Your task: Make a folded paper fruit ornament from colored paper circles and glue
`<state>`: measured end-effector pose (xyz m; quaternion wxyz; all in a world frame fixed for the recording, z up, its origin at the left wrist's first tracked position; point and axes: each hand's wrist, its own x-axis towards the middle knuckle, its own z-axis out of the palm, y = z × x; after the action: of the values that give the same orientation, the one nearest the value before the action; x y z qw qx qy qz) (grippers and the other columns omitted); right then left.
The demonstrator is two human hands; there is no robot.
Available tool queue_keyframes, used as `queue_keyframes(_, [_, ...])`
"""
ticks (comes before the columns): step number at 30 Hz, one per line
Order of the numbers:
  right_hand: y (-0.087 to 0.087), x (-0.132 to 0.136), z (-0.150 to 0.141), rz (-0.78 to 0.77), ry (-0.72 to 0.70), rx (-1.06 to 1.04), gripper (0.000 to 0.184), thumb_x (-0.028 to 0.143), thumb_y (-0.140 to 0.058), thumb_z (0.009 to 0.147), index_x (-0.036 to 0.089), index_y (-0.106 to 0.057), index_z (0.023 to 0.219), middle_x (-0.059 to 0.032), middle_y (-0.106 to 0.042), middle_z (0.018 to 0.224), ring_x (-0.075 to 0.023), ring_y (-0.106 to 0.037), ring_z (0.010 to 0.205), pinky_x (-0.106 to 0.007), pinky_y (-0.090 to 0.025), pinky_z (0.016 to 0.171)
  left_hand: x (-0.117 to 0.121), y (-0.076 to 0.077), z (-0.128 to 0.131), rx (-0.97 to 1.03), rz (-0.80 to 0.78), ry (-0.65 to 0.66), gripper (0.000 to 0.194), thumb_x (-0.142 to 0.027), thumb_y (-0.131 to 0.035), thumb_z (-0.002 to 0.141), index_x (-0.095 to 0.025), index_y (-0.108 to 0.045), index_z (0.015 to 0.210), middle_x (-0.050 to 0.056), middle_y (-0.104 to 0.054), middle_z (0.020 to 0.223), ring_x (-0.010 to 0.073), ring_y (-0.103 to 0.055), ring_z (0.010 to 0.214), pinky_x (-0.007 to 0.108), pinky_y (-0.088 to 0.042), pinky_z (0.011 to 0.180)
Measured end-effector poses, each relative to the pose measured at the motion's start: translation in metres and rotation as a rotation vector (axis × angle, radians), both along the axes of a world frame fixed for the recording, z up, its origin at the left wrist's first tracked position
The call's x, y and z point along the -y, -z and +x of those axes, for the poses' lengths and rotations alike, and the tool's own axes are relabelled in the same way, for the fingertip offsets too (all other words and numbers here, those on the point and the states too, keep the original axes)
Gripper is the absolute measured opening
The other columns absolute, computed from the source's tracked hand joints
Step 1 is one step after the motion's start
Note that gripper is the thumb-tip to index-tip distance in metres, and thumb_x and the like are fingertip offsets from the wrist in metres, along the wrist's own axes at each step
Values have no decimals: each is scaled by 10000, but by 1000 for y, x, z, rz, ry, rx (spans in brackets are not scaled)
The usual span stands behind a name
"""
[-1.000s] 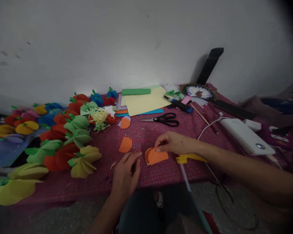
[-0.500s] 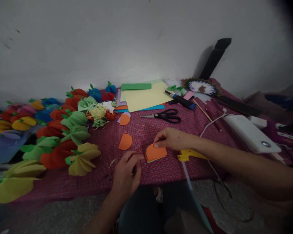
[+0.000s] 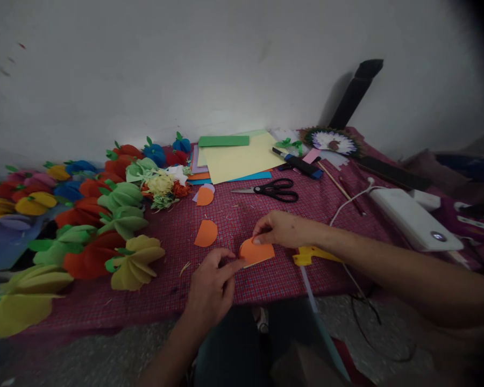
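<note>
A small stack of folded paper pieces, orange on top with a pale yellow edge under it, makes a rounded half-disc shape [image 3: 262, 252] near the table's front. My right hand [image 3: 280, 228] pinches its upper edge between thumb and fingers. From the left, my left hand [image 3: 210, 284] reaches to the stack's lower left corner, its index fingertip touching there and its other fingers loosely bent and apart. Another orange paper piece [image 3: 206, 234] lies flat to the left. Behind it, a smaller orange piece [image 3: 205, 196] overlaps a lilac one. Black-handled scissors [image 3: 272, 190] lie beyond my hands.
Colourful paper pumpkins [image 3: 121, 196] crowd the left side. Coloured sheets [image 3: 242, 161] lie at the back against the wall. To the right are a yellow glue gun [image 3: 314, 255], a blue-black cutter [image 3: 300, 164], pencils [image 3: 334, 181] and a white power bank [image 3: 417, 219] with a cable.
My left index finger has moved right and now rests on the corner of the orange paper stack. The right hand keeps its pinch almost in place.
</note>
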<state>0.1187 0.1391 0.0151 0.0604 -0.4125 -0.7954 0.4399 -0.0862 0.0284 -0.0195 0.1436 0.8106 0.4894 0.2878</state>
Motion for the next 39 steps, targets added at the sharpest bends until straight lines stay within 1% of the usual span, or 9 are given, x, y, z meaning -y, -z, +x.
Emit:
queue_keyframes(9, [2, 2, -1, 17, 15, 50, 207, 322, -596, 733, 169, -697, 831, -2, -652, 671, -106, -501, 557, -212, -347, 495, -3, 2, 0, -75, -28, 34, 486, -44, -406, 727, -286, -602, 1100, 60, -533, 1013, 175, -542, 894, 312, -483, 719])
queue_keyframes(15, [1, 3, -3, 71, -5, 75, 216, 324, -595, 731, 160, -700, 825, -7, -657, 662, -112, -512, 560, -212, -339, 487, -2, 2, 1, -91, -14, 35, 457, -46, -411, 733, -261, -613, 1083, 63, -533, 999, 177, -539, 880, 319, -477, 720])
queue_keyframes(21, [6, 4, -4, 109, -3, 70, 199, 318, -603, 726, 175, -694, 830, -4, -672, 692, -122, -545, 593, -214, -344, 500, 0, 2, 2, -86, -6, 34, 459, -40, -409, 737, -261, -604, 1089, 57, -529, 994, 172, -534, 878, 316, -474, 723])
queue_keyframes(25, [7, 5, -4, 112, -7, 82, 189, 300, -612, 722, 180, -692, 844, -1, -674, 702, -113, -536, 575, -211, -339, 492, -1, 2, 1, -95, -4, 29, 436, -43, -410, 740, -252, -615, 1062, 57, -534, 990, 174, -534, 875, 315, -474, 714])
queue_keyframes(30, [6, 5, -6, 112, 20, 120, 187, 300, -616, 715, 179, -697, 832, 10, -652, 646, -99, -496, 529, -207, -315, 464, -3, 1, 3, -89, -3, 21, 423, -42, -415, 740, -253, -626, 1039, 51, -544, 963, 167, -532, 854, 306, -472, 707])
queue_keyframes(39, [7, 6, -7, 122, 18, 123, 171, 297, -615, 702, 184, -696, 802, 17, -657, 644, -105, -523, 551, -204, -326, 469, 0, 3, 4, -80, -15, 7, 432, -34, -421, 729, -250, -622, 1045, 50, -546, 950, 172, -527, 851, 313, -474, 705])
